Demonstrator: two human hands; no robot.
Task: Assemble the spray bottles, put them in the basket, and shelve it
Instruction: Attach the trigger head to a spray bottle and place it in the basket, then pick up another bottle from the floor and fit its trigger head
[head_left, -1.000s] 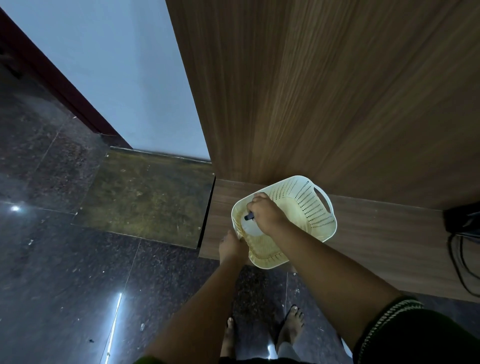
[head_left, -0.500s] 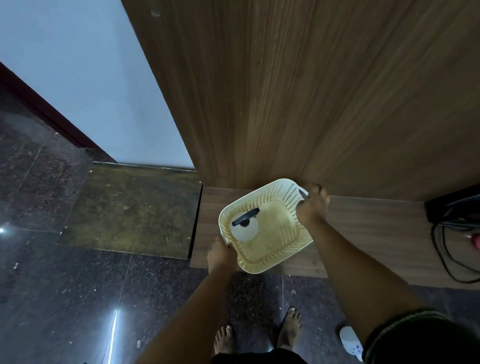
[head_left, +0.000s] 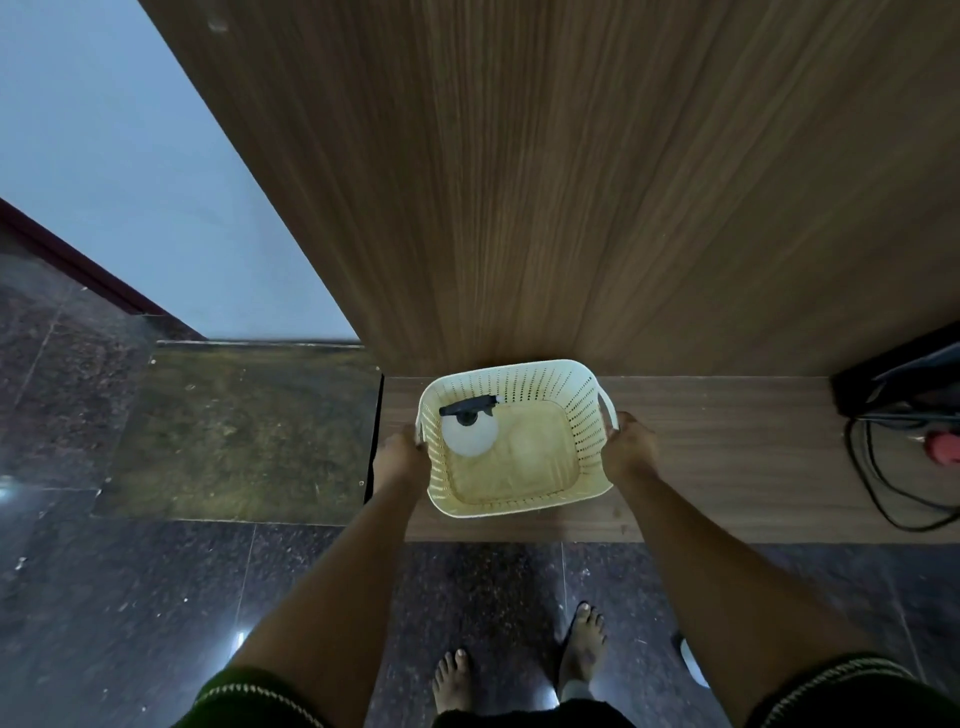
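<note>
The basket (head_left: 587, 415), cream plastic w/ rows of small holes in its walls, is held by both hands over a low wooden ledge (head_left: 727, 467) at the foot of a tall wooden panel (head_left: 571, 182). Whether its bottom touches the ledge or hangs just above, I cannot tell.

The left hand (head_left: 397, 457) grips the basket's left side, fingers curled shut around the rim/handle there; fingertips are hidden behind the wall. The right hand (head_left: 628, 447) grips the right side just below the loop handle (head_left: 608, 410), fingers closed on the rim, thumb side up. Both arms reach down and forward, dark sleeves w/ a light trim at the bottom of the view.

Inside the basket one spray bottle (head_left: 470, 434) stands in the far-left corner, seen from above: white round body, black spray head (head_left: 465, 409) on top, nozzle pointing approx. to the right. The rest of the basket floor shows bare yellowish plastic.

On the right end of the ledge there is a dark box (head_left: 904, 379) w/ black cables (head_left: 883, 483) looping down over the ledge edge. Left of the ledge is an olive floor slab (head_left: 234, 431), then dark polished stone floor (head_left: 130, 597) and a pale wall (head_left: 130, 156). Two bare feet (head_left: 519, 665) stand on the dark floor below the basket.
</note>
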